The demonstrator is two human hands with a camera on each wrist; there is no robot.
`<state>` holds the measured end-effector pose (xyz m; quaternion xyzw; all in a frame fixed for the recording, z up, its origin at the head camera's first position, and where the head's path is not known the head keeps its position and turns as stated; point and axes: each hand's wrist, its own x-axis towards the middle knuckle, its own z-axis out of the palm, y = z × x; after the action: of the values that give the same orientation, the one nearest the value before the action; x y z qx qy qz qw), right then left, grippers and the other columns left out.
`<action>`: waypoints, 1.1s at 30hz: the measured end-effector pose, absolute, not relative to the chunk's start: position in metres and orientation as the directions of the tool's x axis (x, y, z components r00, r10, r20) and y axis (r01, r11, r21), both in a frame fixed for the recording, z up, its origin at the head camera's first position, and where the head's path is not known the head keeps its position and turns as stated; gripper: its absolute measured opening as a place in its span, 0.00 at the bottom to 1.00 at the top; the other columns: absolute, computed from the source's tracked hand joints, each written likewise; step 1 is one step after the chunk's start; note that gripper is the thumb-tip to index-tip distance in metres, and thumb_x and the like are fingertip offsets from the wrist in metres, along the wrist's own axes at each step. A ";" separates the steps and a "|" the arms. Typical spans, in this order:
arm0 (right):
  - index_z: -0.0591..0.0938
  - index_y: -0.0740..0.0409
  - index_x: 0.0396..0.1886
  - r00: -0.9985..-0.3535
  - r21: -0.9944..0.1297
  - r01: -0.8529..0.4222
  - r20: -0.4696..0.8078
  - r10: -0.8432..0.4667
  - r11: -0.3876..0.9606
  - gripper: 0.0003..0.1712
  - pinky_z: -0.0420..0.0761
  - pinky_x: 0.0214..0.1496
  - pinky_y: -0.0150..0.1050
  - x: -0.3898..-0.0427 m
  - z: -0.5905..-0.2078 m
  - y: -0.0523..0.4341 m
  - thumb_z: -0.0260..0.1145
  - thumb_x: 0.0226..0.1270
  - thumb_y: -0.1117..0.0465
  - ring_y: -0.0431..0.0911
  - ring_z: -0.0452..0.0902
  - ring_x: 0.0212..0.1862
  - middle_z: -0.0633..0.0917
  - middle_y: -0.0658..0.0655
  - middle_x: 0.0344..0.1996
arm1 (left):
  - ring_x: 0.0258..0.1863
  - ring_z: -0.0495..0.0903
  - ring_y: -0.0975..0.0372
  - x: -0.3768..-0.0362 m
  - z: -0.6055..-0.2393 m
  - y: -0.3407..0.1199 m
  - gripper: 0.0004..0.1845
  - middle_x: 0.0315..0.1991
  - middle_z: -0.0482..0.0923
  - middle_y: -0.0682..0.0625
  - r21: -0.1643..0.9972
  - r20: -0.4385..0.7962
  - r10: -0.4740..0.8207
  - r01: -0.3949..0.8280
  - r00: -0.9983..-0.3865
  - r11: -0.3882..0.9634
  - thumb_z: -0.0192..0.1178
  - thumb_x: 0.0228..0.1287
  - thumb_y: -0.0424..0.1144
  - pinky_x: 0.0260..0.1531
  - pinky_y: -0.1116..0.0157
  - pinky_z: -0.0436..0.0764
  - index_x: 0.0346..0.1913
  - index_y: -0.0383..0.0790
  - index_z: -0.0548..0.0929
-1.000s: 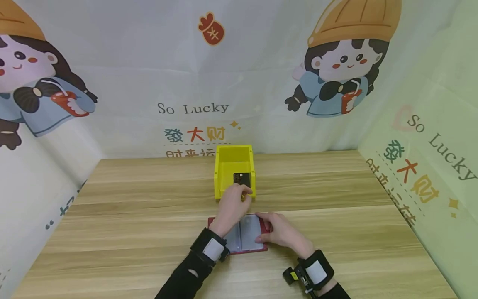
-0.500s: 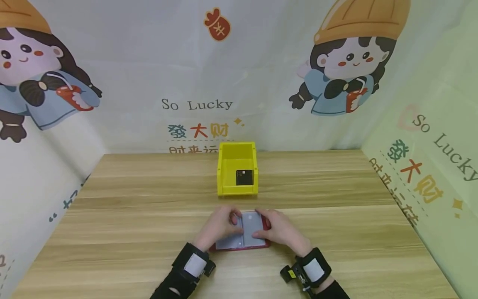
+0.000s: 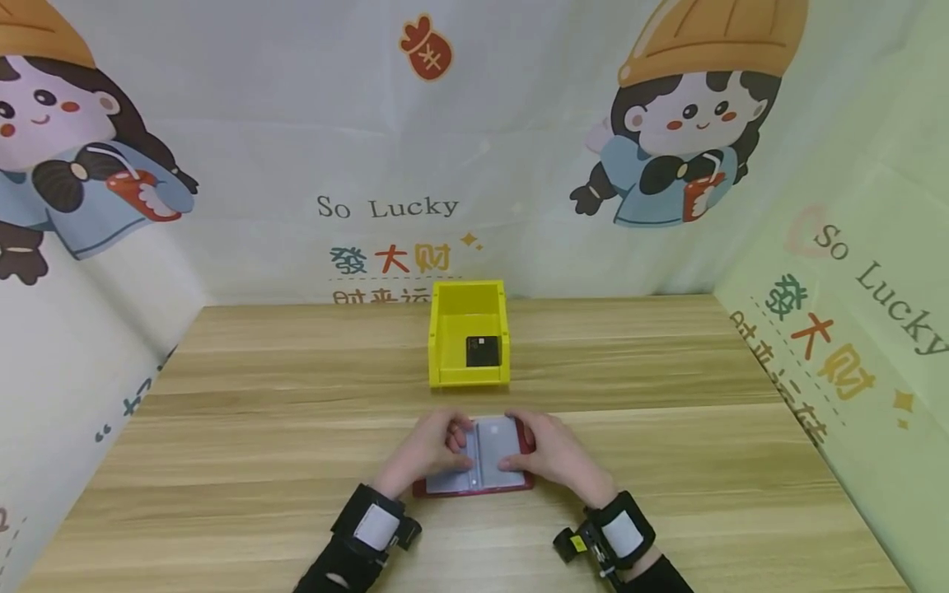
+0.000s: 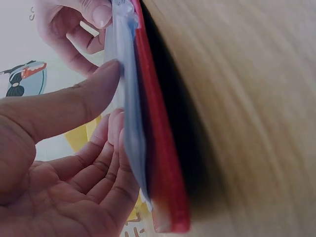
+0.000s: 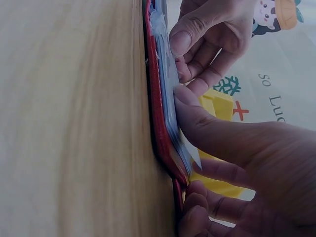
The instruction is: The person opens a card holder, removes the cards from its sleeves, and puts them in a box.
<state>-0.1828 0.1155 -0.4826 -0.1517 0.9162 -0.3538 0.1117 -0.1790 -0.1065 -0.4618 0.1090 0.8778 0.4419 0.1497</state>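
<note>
Head view first: both my hands are on the red card holder (image 3: 474, 484), which lies open flat on the worktop right in front of me. My left hand (image 3: 427, 449) has its fingers curled onto the left page of clear sleeves (image 3: 489, 449), and my right hand (image 3: 552, 453) pins the right page with the thumb, fingers wrapped round the red edge. Straight out past my fingertips sits the yellow bin (image 3: 469, 344), with a dark card (image 3: 482, 352) lying in it, well apart from the holder.

Left wrist view: my left thumb (image 4: 74, 106) presses flat on the clear plastic sleeves (image 4: 129, 123), the other fingers loosely curled just under their edge. The sleeves look thin, floppy and a bit cloudy, the red cover (image 4: 160, 148) smooth and stiffer, with rounded corners.

Right wrist view: my right thumb (image 5: 207, 128) lies along the sleeves (image 5: 168, 94) and the fingers below hook the cover's edge (image 5: 163, 148). The worktop (image 5: 74, 118) is pale wood grain, matte.

My guess is I'm at the page-flipping step, hunting for the next filled pocket. The next move probably wants one slippery sleeve peeled off the stack with a fingertip while the other hand keeps the cover down so it doesn't skate.
</note>
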 end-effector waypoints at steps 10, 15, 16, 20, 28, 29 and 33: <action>0.81 0.59 0.43 -0.949 -0.774 -0.159 -0.050 -0.310 0.613 0.13 0.63 0.30 0.31 -0.183 -0.487 0.116 0.75 0.69 0.57 0.41 0.68 0.30 0.73 0.49 0.26 | 0.35 0.74 0.60 -0.174 -0.463 -0.107 0.13 0.35 0.78 0.48 0.818 -0.159 0.303 0.046 -0.940 0.573 0.73 0.63 0.31 0.35 0.68 0.73 0.48 0.32 0.83; 0.83 0.56 0.29 -0.945 -0.792 -0.179 -0.026 -0.326 0.584 0.12 0.64 0.29 0.30 -0.182 -0.486 0.116 0.71 0.73 0.57 0.39 0.69 0.28 0.74 0.47 0.23 | 0.34 0.74 0.61 -0.174 -0.467 -0.107 0.08 0.34 0.79 0.49 0.819 -0.138 0.304 0.064 -0.943 0.570 0.69 0.69 0.34 0.35 0.68 0.73 0.45 0.33 0.85; 0.84 0.56 0.29 -0.944 -0.794 -0.184 -0.021 -0.329 0.580 0.12 0.64 0.28 0.30 -0.181 -0.486 0.116 0.70 0.73 0.57 0.39 0.69 0.27 0.75 0.46 0.23 | 0.34 0.74 0.61 -0.173 -0.467 -0.107 0.08 0.34 0.79 0.49 0.819 -0.130 0.305 0.071 -0.944 0.569 0.68 0.70 0.35 0.35 0.68 0.73 0.45 0.33 0.86; 0.88 0.58 0.29 -0.936 -0.801 -0.226 0.021 -0.352 0.554 0.13 0.64 0.27 0.29 -0.181 -0.487 0.116 0.69 0.74 0.58 0.36 0.68 0.25 0.75 0.45 0.21 | 0.35 0.75 0.61 -0.172 -0.470 -0.107 0.08 0.36 0.82 0.48 0.818 -0.100 0.292 0.089 -0.951 0.568 0.64 0.74 0.36 0.37 0.65 0.75 0.46 0.33 0.87; 0.83 0.59 0.22 -0.919 -0.839 -0.310 0.145 -0.366 0.448 0.18 0.61 0.27 0.27 -0.175 -0.490 0.106 0.68 0.75 0.60 0.32 0.63 0.22 0.70 0.44 0.18 | 0.37 0.76 0.60 -0.170 -0.475 -0.113 0.12 0.39 0.84 0.46 0.845 -0.065 0.279 0.095 -0.958 0.525 0.58 0.78 0.37 0.38 0.64 0.75 0.47 0.33 0.88; 0.83 0.60 0.23 -0.918 -0.847 -0.312 0.152 -0.367 0.430 0.18 0.61 0.27 0.27 -0.175 -0.490 0.104 0.68 0.76 0.59 0.32 0.63 0.23 0.71 0.44 0.19 | 0.36 0.76 0.60 -0.170 -0.475 -0.113 0.12 0.38 0.84 0.46 0.849 -0.063 0.279 0.096 -0.958 0.520 0.58 0.79 0.37 0.38 0.64 0.75 0.47 0.32 0.88; 0.85 0.61 0.31 -0.916 -0.874 -0.302 0.156 -0.370 0.379 0.15 0.65 0.32 0.29 -0.171 -0.494 0.095 0.65 0.79 0.58 0.33 0.67 0.27 0.75 0.46 0.23 | 0.36 0.76 0.61 -0.172 -0.478 -0.115 0.15 0.36 0.83 0.47 0.859 -0.070 0.271 0.080 -0.960 0.505 0.56 0.80 0.40 0.39 0.63 0.75 0.45 0.33 0.88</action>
<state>-0.1714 0.0953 -0.4939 -0.2026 0.8298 -0.5189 0.0327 -0.1725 -0.1153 -0.4777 0.1016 0.8620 0.4869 0.0980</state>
